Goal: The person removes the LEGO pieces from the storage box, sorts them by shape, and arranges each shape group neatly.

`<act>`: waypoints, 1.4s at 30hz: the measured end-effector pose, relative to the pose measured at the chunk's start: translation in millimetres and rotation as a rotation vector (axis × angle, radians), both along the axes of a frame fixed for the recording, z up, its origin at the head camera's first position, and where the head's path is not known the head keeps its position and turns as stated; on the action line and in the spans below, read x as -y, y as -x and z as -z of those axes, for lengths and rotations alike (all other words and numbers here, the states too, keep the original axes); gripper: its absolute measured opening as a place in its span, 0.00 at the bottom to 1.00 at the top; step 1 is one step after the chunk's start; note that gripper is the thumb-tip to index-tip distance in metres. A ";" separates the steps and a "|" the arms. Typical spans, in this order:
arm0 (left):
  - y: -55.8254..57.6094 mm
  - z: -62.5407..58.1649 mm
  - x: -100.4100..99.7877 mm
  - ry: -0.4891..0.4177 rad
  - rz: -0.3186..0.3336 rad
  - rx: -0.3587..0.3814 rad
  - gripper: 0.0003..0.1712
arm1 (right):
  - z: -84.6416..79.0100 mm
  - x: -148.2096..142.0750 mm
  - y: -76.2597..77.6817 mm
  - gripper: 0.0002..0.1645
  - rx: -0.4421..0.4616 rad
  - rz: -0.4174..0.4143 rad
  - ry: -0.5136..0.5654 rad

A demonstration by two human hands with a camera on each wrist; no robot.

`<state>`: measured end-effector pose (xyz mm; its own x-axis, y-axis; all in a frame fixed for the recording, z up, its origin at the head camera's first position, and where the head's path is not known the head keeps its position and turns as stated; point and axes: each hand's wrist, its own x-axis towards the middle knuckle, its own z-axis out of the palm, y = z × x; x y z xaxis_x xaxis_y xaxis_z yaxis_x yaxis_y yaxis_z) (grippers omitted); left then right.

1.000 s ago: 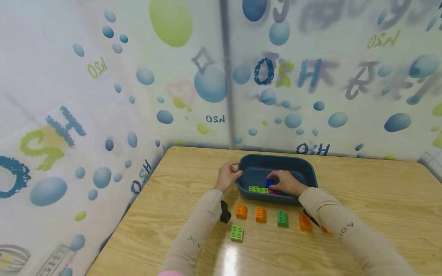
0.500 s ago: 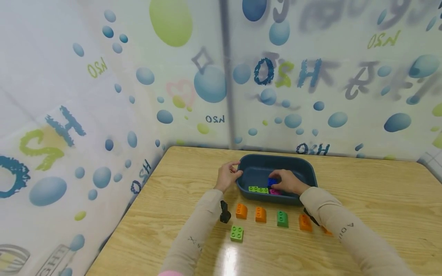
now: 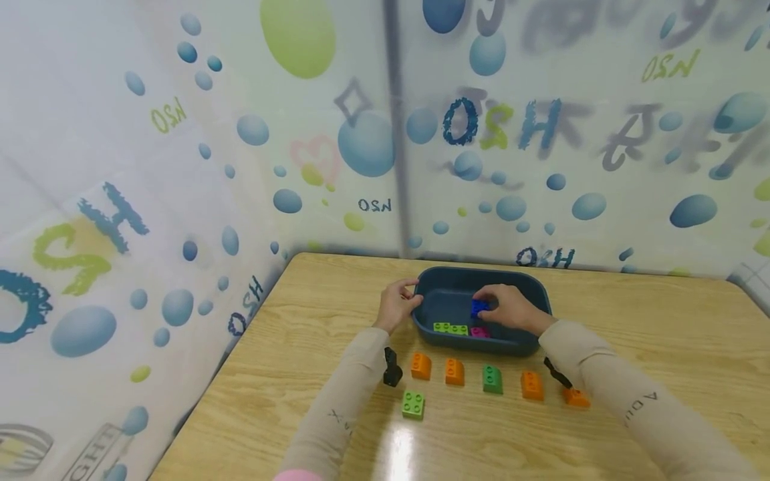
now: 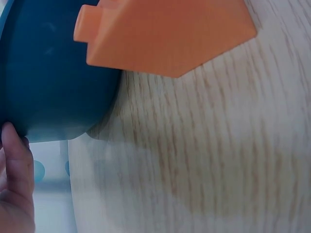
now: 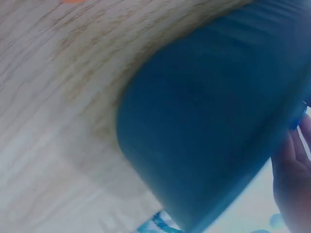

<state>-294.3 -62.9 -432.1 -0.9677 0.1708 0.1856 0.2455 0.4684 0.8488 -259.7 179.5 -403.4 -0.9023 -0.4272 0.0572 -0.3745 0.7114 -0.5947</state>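
Observation:
A dark blue bin [image 3: 439, 342] stands toward the back of the table, with light green bricks [image 3: 450, 329] and a magenta brick [image 3: 479, 332] inside it along the near wall. At the bin's left end, my left hand [image 3: 397, 307] holds the rim between thumb and fingers; in the left wrist view, a fingertip [image 4: 10, 136] lies at that rim. My right hand [image 3: 508, 308] reaches over the bin and pinches a blue brick [image 3: 478, 307] between thumb and fingers. Only a sliver of the blue brick shows past the bin wall [image 5: 209, 111] in the right wrist view.
In front of the bin sits a row: two orange bricks [image 3: 420, 366], a green brick [image 3: 492, 379] and more orange bricks [image 3: 532, 385] at the right. Nearer lies a light green square brick [image 3: 412, 405]. A patterned wall [image 3: 571, 167] rises behind the table [image 3: 650, 334].
My right hand has moved up and slightly right with the blue brick, away from the magenta brick. The left hand stays at the rim.

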 end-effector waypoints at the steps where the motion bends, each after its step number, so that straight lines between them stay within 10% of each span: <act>1: 0.1 -0.2 0.1 -0.003 0.003 0.001 0.19 | -3.1 -0.6 -2.1 0.18 -0.001 -0.002 0.005; 20: -0.1 -0.8 3.1 -0.025 0.007 0.003 0.19 | -34.5 19.4 -53.4 0.18 0.020 -0.175 0.156; 28: -1.1 0.3 1.8 0.006 0.004 -0.028 0.19 | -19.0 38.8 -84.2 0.17 0.032 -0.330 0.139; 42: 0.5 0.8 0.6 -0.030 0.016 -0.003 0.19 | 26.7 58.6 -109.6 0.19 0.099 -0.290 0.043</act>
<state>-294.8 -63.4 -432.9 -0.9642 0.1808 0.1942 0.2558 0.4382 0.8617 -150.1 120.9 -430.1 -0.7450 -0.6671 -0.0011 -0.4973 0.5565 -0.6656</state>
